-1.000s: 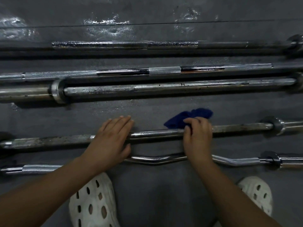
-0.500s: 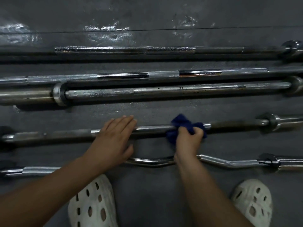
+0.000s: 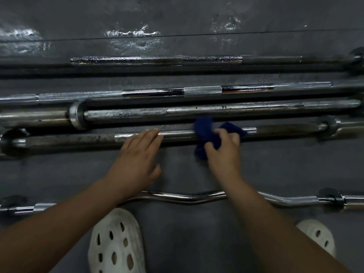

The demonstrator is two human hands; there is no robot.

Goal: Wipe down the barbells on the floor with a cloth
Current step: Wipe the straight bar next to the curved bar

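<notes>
Left hand (image 3: 136,164) lay flat, fingers straight, fingertips (image 3: 155,133) resting on the straight barbell (image 3: 78,137). To the right of those fingertips, the right hand (image 3: 224,152) gripped a blue cloth (image 3: 205,133), fingers curled round it and pressing it onto the same bar. Cloth bunched over and below the bar. Behind both wrists lay a curl bar (image 3: 187,198); beyond the fingertips, three more barbells (image 3: 216,110) on the dark floor (image 3: 177,170).

Bare floor (image 3: 197,174) between wiped bar (image 3: 78,139) and curl bar (image 3: 187,198); thick bar (image 3: 216,111) crowds beyond.
</notes>
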